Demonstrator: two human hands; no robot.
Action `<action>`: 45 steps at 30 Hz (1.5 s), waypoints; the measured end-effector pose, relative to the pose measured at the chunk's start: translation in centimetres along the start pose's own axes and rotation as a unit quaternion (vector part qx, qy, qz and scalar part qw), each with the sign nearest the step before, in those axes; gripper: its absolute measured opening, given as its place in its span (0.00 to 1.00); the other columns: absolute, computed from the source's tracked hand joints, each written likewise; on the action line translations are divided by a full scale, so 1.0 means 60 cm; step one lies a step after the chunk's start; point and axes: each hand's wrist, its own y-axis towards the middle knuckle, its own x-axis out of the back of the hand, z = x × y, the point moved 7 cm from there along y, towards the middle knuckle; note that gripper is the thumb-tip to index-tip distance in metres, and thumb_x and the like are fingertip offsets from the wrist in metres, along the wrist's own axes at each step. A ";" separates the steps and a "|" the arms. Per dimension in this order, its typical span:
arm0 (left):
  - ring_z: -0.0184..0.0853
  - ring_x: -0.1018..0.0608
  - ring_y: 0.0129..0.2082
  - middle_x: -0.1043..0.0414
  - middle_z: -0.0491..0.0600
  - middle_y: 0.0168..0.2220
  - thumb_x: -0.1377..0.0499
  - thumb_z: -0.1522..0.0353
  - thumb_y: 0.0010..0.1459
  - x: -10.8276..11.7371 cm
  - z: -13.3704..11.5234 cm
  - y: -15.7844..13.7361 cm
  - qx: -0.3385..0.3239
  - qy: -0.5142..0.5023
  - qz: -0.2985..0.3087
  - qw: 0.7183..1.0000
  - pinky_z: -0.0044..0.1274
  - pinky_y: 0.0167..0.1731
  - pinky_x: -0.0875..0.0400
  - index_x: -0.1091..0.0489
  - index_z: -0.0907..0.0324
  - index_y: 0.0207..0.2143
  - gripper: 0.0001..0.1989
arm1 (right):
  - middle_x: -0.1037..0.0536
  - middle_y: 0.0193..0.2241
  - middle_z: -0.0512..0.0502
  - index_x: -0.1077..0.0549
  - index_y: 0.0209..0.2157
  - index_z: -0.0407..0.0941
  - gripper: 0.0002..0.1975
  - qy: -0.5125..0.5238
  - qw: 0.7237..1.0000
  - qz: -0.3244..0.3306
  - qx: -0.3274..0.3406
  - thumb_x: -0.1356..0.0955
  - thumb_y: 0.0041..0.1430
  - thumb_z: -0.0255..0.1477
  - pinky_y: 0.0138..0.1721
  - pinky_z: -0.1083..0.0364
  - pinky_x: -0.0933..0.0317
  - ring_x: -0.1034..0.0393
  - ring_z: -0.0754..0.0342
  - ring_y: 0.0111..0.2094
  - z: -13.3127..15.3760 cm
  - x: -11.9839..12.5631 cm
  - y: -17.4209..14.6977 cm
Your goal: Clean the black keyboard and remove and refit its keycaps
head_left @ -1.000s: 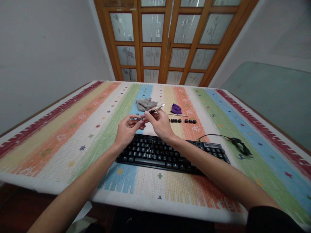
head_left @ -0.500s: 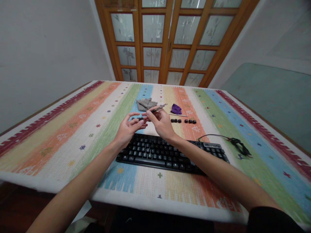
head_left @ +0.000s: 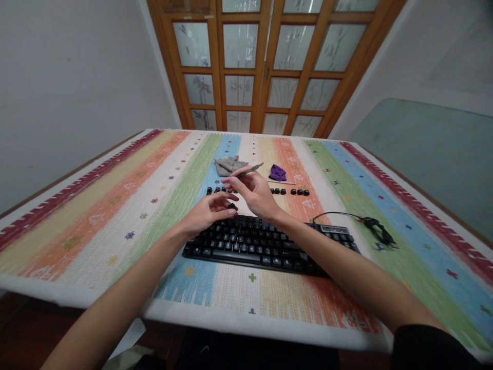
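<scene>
My left hand [head_left: 210, 211] is over the back left edge of the black keyboard [head_left: 239, 255], thumb and fingers closed on a small black keycap [head_left: 231, 206]. Slightly higher and to its right, my right hand [head_left: 256, 191] grips slim, dark metal tweezers [head_left: 252, 168], one end pointing up and to the right. The two hands are a little apart. Behind the keyboard runs a row of loose black keycaps [head_left: 299, 192], partly hidden by my hands.
A crumpled grey cloth [head_left: 228, 165] lies beyond my hands, with a purple cloth [head_left: 277, 172] to its right. A thin stick [head_left: 283, 182] rests before the purple cloth. The keyboard's bundled cable [head_left: 379, 231] is at the right. A striped tablecloth [head_left: 142, 246] covers the table.
My left hand has moved away from my right hand, down toward the keyboard, with the keycap. More of the keycap row shows on the left. My right hand has hardly moved.
</scene>
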 end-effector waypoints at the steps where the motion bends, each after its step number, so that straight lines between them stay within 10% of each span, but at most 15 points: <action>1: 0.37 0.20 0.40 0.21 0.49 0.38 0.30 0.62 0.51 0.004 -0.004 0.003 -0.011 0.030 -0.002 0.999 0.33 0.48 0.26 0.25 0.59 0.42 0.17 | 0.17 0.38 0.42 0.30 0.37 0.45 0.22 -0.003 1.000 -0.008 0.006 0.29 0.58 0.50 0.45 0.49 0.26 0.22 0.52 0.38 0.006 0.005 0.002; 8: 0.39 0.20 0.39 0.20 0.51 0.40 0.36 0.60 0.55 0.070 -0.026 0.032 -0.083 0.232 -0.091 0.965 0.33 0.43 0.23 0.26 0.59 0.44 0.16 | 0.18 0.36 0.43 0.32 0.37 0.46 0.20 0.011 0.997 -0.048 0.052 0.29 0.60 0.49 0.43 0.49 0.26 0.22 0.52 0.36 0.028 0.044 0.011; 16: 0.38 0.24 0.39 0.26 0.50 0.39 0.36 0.68 0.55 0.093 -0.036 0.063 -0.157 0.466 -0.120 0.863 0.32 0.45 0.26 0.21 0.57 0.39 0.08 | 0.18 0.36 0.44 0.33 0.37 0.47 0.22 0.001 0.999 -0.042 0.025 0.29 0.58 0.50 0.44 0.48 0.27 0.22 0.52 0.37 0.012 0.059 0.003; 45: 0.46 0.29 0.49 0.29 0.54 0.46 0.38 0.65 0.59 0.084 0.043 0.092 -0.170 0.544 -0.060 0.819 0.39 0.52 0.33 0.22 0.57 0.38 0.07 | 0.19 0.36 0.42 0.27 0.37 0.44 0.21 -0.114 0.987 0.103 -0.048 0.31 0.61 0.49 0.46 0.48 0.30 0.24 0.50 0.39 -0.040 0.032 -0.018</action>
